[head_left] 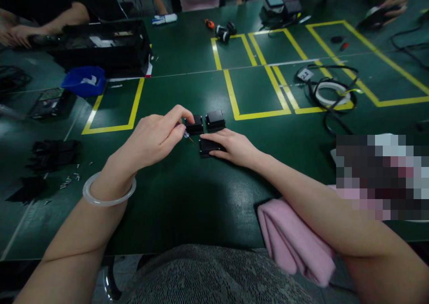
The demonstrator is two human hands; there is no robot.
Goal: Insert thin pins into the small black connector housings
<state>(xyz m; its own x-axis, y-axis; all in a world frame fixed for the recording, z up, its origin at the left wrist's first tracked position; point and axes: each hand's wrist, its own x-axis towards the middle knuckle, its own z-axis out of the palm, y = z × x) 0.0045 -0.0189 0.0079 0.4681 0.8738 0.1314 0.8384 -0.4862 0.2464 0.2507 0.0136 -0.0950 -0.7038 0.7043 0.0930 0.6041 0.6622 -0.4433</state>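
Observation:
Three small black box-shaped parts lie together on the green table [187,197]. My right hand [231,147] lies over the nearest black part [207,147], fingers pressed on it and holding it down. My left hand [157,136] is closed in a pinch on a thin screwdriver-like tool [188,136], whose tip points at the near part. The left fingertips touch a second black part [195,125]. A third black part [215,120] sits just right of it. A pale bangle [109,196] circles my left wrist.
Yellow tape rectangles [254,89] mark the table. A blue tray [83,81] and black crate [107,45] stand far left, coiled cables [331,96] to the right, a pink cloth [291,246] at the near edge. Other people's hands work at the far side.

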